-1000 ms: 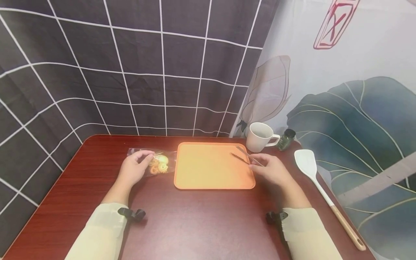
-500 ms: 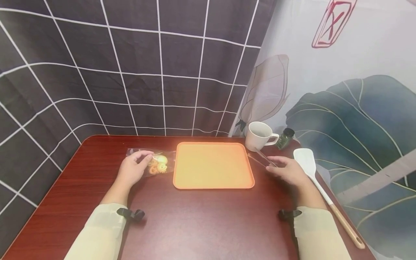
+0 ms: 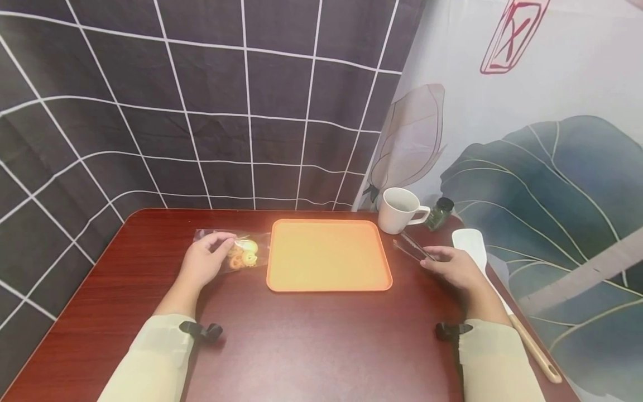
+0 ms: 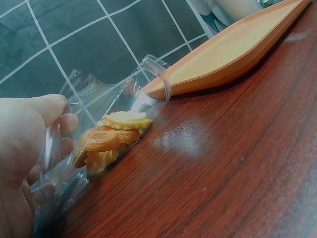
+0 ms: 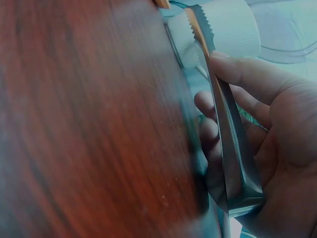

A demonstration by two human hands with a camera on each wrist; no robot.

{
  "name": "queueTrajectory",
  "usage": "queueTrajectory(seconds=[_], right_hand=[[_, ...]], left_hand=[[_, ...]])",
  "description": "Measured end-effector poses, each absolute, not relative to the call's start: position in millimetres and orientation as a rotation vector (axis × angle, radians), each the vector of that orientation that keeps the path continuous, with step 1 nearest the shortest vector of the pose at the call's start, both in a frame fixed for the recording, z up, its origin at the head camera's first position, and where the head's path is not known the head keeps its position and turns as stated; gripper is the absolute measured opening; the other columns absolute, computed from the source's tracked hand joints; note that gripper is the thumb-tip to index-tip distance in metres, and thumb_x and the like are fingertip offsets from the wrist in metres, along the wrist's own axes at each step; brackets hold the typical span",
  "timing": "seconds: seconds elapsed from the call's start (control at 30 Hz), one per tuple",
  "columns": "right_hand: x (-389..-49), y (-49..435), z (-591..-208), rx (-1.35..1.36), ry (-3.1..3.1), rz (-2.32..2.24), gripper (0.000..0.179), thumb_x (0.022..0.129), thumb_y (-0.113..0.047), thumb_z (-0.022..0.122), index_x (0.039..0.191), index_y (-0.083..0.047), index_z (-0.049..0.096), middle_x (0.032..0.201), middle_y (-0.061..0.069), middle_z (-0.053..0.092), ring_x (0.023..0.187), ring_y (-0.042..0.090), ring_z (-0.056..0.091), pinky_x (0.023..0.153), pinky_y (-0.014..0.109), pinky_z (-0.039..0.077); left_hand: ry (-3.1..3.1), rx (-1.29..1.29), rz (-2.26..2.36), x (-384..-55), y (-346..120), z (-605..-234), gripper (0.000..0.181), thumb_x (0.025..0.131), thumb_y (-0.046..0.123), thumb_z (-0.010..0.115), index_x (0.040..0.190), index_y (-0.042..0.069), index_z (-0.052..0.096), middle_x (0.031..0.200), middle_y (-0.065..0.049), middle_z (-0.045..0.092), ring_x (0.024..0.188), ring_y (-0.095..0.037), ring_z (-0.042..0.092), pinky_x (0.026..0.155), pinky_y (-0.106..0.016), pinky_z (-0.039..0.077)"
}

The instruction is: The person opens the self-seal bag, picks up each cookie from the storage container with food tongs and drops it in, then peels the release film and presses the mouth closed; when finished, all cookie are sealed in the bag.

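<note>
At the left of the table, my left hand (image 3: pixel 203 259) pinches a clear plastic bag (image 4: pixel 94 96) by one side, with the thumb in front and the fingers behind the film. Several golden cookies (image 4: pixel 109 139) lie inside the bag, which rests on the tabletop beside the orange tray (image 3: pixel 329 255). My right hand (image 3: pixel 454 268) holds metal tongs (image 5: pixel 230 134) with serrated tips, the thumb on one arm and fingers at the other. The tongs' tips are apart with nothing between them, right of the tray and close to the mug.
A white mug (image 3: pixel 399 212) stands at the back right, with a small dark-lidded jar (image 3: pixel 440 215) next to its handle. Along the right table edge lies a white spatula (image 3: pixel 471 243) with a wooden handle (image 3: pixel 537 352), partly behind my right arm. A gridded curtain (image 3: pixel 211 111) hangs behind the table.
My right hand has moved right with the tongs, from over the tray's right edge to beside the tray. My left hand and the bag have stayed in place.
</note>
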State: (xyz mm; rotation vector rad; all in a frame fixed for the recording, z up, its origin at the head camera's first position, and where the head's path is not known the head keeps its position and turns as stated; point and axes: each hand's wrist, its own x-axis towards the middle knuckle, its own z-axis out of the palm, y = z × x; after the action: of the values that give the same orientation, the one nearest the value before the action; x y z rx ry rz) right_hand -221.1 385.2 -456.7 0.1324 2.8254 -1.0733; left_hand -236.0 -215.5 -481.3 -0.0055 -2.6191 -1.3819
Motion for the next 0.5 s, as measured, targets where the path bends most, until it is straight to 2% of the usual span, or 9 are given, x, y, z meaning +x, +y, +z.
queueTrajectory(seconds=[0.23, 0.5], right_hand=[[-221.6, 384.5, -457.6, 0.13, 2.823, -1.048, 0.068, 0.095, -0.047, 0.08, 0.146, -0.004, 0.064, 0.133, 0.023, 0.075, 0.118, 0.034, 0.072, 0.1, 0.046, 0.057], [-221.9, 384.5, -459.1, 0.145, 2.815, -1.025, 0.067, 0.094, -0.045, 0.081, 0.145, -0.004, 0.064, 0.132, 0.024, 0.074, 0.119, 0.037, 0.07, 0.104, 0.057, 0.055]], left_hand=[[-2.63, -0.006, -1.374, -235.7, -214.9, -480.0, 0.035, 0.109, 0.035, 0.062, 0.13, 0.01, 0.075, 0.129, -0.018, 0.076, 0.122, -0.038, 0.069, 0.104, -0.05, 0.051], [-2.624, -0.011, -1.362, -235.6, -214.6, -480.3, 0.034, 0.109, 0.034, 0.062, 0.129, 0.01, 0.075, 0.127, -0.017, 0.077, 0.117, -0.035, 0.07, 0.1, -0.046, 0.052]])
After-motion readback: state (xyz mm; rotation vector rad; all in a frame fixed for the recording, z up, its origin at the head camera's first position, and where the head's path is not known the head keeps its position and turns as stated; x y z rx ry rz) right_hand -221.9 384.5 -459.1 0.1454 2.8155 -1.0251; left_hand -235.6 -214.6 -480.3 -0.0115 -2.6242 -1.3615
